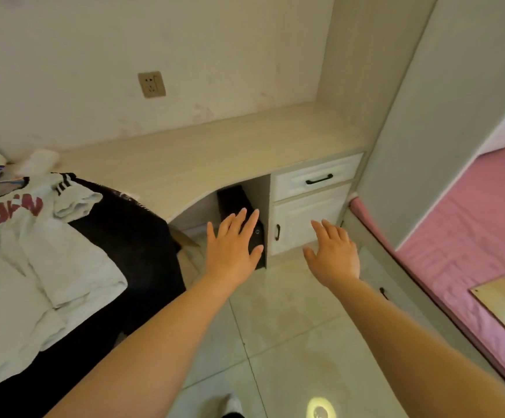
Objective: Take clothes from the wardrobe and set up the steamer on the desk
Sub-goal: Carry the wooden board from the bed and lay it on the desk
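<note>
Two bare hands are extended forward, palms down, over the tiled floor (pixel 281 321) in front of the desk (pixel 215 152). The left hand (pixel 233 245) has its fingers straight and spread and holds nothing; it is seen in front of a dark box-shaped unit (pixel 230 200) standing in the kneehole under the desk, and contact with that unit cannot be confirmed. The right hand (pixel 332 254) is likewise spread and empty, positioned in front of the white cabinet door (pixel 308 221) below the drawer (pixel 317 176). Clothes are already out: a white garment with red lettering (pixel 18 236) lies over dark fabric (pixel 118 236) on the surface at the left, adjacent to the desk's left end. A tall pale panel (pixel 444 116) at the right may be the wardrobe side; this is not certain. Judged status: the clothes-retrieval part appears at least partly complete. The steamer part appears not started, since no steamer is identifiable on the desktop, which shows only a pale folded item (pixel 38 161) at its far left corner. Whether the dark unit under the desk is the steamer cannot be determined. A wall socket (pixel 151 84) is mounted above the desktop and would serve for power. Remaining work, as judged: locate the steamer, place it on the desk, and connect it. A bed with a pink cover (pixel 468 230) lies at the right.
</note>
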